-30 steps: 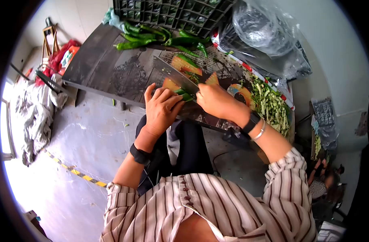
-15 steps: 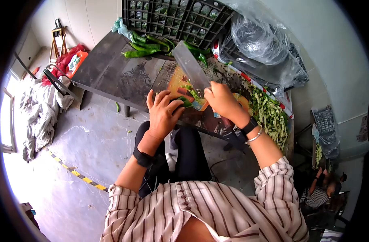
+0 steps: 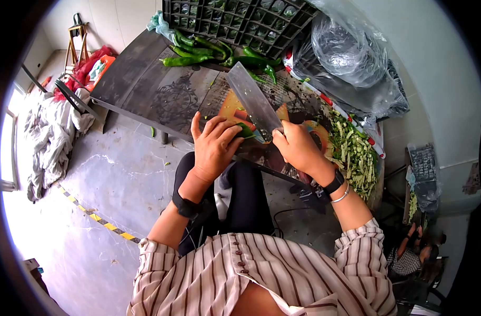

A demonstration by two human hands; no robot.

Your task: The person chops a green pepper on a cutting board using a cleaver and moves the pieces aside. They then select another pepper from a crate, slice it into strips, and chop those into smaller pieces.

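My left hand (image 3: 214, 139) presses a piece of green pepper (image 3: 245, 130) down near the table's front edge, fingers bent over it. In my right hand (image 3: 301, 147) is the handle of a cleaver (image 3: 251, 97). Its broad blade slants away to the upper left, just right of the pepper, with small green bits on it. Beneath lies a worn, colourful printed board (image 3: 229, 108). To the right of my right hand is a heap of sliced green pepper (image 3: 356, 158). Several whole green peppers (image 3: 198, 55) lie at the back of the table.
A black plastic crate (image 3: 235, 23) stands behind the peppers. Clear plastic bags (image 3: 351, 52) fill the back right, beyond a red and white strip (image 3: 324, 97). The dark table (image 3: 135, 79) extends left. Another person (image 3: 406, 258) sits at the lower right.
The cut green pieces lying beside the blade no longer show there. My right hand and the cleaver have shifted slightly right and down. My left hand stays on the pepper.
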